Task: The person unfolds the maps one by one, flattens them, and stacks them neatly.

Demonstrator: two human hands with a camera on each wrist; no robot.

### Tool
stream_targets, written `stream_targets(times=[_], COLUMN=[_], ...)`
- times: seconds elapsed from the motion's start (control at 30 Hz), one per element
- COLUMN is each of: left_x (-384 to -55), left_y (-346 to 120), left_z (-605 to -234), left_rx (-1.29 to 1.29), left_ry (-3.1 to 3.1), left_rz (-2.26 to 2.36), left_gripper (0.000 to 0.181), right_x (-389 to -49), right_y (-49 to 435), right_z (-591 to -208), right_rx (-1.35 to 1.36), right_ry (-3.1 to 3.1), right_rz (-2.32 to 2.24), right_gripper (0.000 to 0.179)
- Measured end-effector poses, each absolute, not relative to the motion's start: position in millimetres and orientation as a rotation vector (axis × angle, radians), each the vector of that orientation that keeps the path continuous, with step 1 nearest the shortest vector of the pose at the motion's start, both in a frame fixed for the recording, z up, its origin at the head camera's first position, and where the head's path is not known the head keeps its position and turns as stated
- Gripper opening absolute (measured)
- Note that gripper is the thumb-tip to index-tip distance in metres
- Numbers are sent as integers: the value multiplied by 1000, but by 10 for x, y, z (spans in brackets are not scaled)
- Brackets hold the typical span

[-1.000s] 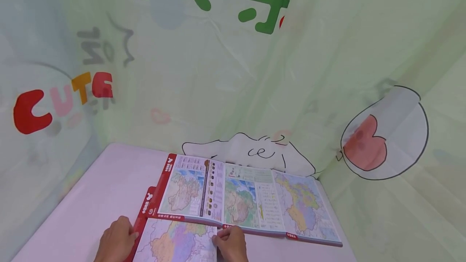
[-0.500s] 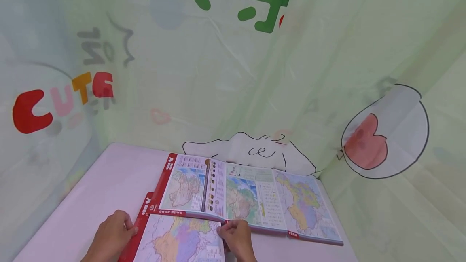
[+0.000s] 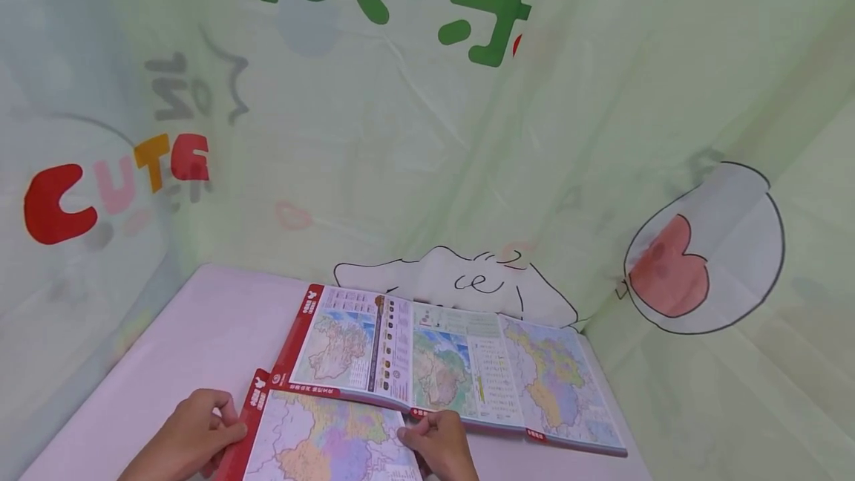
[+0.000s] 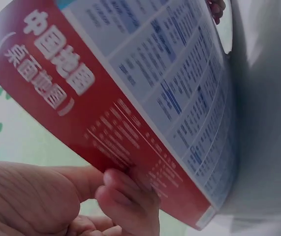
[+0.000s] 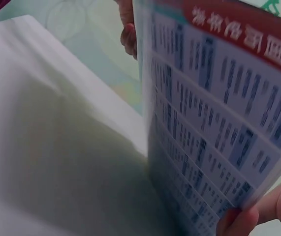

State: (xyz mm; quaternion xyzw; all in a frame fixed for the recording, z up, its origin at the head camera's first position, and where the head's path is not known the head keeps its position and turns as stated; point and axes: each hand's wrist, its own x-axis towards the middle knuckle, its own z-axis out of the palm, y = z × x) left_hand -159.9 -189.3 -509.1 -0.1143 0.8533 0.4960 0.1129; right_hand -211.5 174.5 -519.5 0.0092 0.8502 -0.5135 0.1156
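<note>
Left hand (image 3: 190, 433), right hand (image 3: 444, 444): fingers (image 4: 136, 211) pinching a raised map (image 3: 334, 436) short of the counter's (image 3: 200, 332) far edge, probably positioning; next needs level support

"How's the light in the head view?"

"Soft and even, with the tabletop (image 3: 180, 340) pale."

"And at the wrists?"

"Dimmer. The right shows a broad shadow over the tabletop, the left a glare in its upper left corner; fine print on the held map (image 4: 179, 83) blurs."
</note>
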Motion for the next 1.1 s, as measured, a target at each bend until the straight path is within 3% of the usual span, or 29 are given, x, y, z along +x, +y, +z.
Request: stream_targets(times=[0.37, 1.1], left_x=[-1452, -1426], left_y=[-2077, -2053], left_z=[-4971, -4534], left_rx=[-20, 77], left_ry=[2455, 2422], left_rz=[1594, 1631], left_gripper=[21, 20], right_x=[-1992, -1895], right_y=[1847, 1979], right_z=[-5075, -4831], right_rx=[69, -19], right_ry=[2350, 2187], right_rz=[-1484, -1555], right_gripper=[24, 28])
